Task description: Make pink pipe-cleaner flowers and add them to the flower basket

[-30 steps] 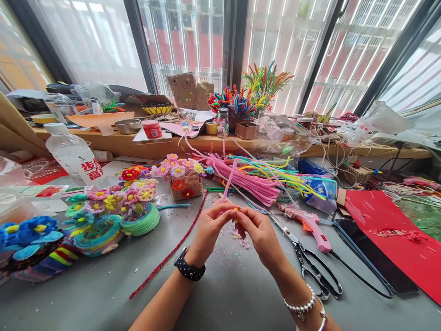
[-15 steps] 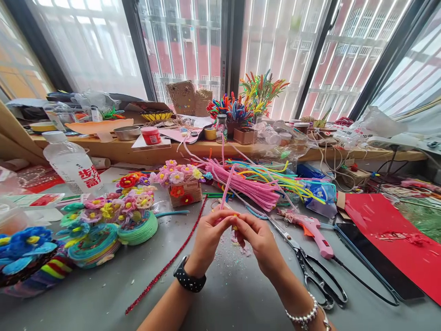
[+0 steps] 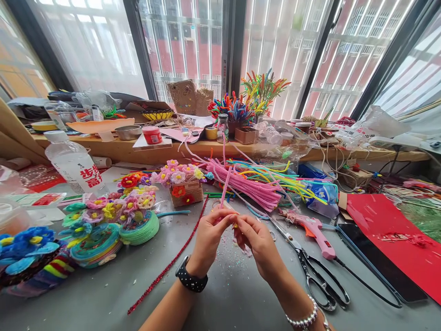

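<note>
My left hand [image 3: 208, 239] and my right hand [image 3: 257, 240] meet over the grey table [image 3: 223, 294], both pinched on a small pink and yellow pipe cleaner piece [image 3: 235, 225]. A pink pipe cleaner [image 3: 225, 186] rises from my left fingers toward the far side. My left wrist wears a black watch [image 3: 190, 278]; my right wrist carries a pearl bracelet [image 3: 305, 317]. A heap of pink and coloured pipe cleaners [image 3: 257, 181] lies just beyond my hands.
Black scissors [image 3: 315, 276] and a pink glue gun [image 3: 315, 230] lie right of my hands. A red glitter stem [image 3: 168, 264] runs diagonally at left. Finished pipe-cleaner flowers and coils [image 3: 113, 216], a water bottle [image 3: 74, 163], red paper [image 3: 396, 234] and a cluttered wooden shelf [image 3: 193, 145] surround the area.
My hands have stayed together on the small piece, with only slight finger shifts. The view has drifted a little.
</note>
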### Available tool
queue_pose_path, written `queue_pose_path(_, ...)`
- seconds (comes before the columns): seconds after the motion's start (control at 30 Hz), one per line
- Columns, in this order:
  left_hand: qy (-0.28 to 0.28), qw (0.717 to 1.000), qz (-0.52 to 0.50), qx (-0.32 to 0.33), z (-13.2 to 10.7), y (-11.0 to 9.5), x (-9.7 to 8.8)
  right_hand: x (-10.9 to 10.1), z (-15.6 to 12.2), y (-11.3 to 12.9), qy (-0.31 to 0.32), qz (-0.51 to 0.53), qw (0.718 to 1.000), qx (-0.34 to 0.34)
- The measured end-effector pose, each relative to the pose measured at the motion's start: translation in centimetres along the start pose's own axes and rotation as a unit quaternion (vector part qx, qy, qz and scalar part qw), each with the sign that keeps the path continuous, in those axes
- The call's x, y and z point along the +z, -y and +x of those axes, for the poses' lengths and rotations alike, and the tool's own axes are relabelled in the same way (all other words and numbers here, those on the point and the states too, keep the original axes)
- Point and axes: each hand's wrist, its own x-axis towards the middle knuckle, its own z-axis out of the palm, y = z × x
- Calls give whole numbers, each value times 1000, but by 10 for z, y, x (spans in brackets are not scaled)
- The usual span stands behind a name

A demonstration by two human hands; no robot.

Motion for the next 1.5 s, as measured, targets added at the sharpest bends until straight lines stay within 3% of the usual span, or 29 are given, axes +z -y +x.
queue_pose_path(0.17,2,1000,-11,-12,0,2,1,-4,2,0,-5,-32,999,-19)
queue_pose_path(0.37,-8,999,-25,-47,2,-2,0,-13,3,7,-45,-187,979,-73)
queue_pose_path(0.53,12,997,71,-31,2,-4,-2,-16,1,13,-41,-298,944,-133)
queue_pose_path(0.67,45,988,147,-5,2,-2,-3,-15,1,12,-15,-349,926,-143)
queue_pose_path(1.0,86,982,169,-1,2,-4,-2,-16,4,10,-12,-246,966,-83)
queue_pose_path(1.17,78,982,171,3,2,-6,-1,-18,7,7,9,-113,993,-15)
queue_pose_path(1.3,65,982,176,18,1,-5,0,-20,9,7,15,-33,999,26)
queue_pose_path(1.5,62,981,183,26,-1,-4,0,-22,10,6,24,-61,997,38)
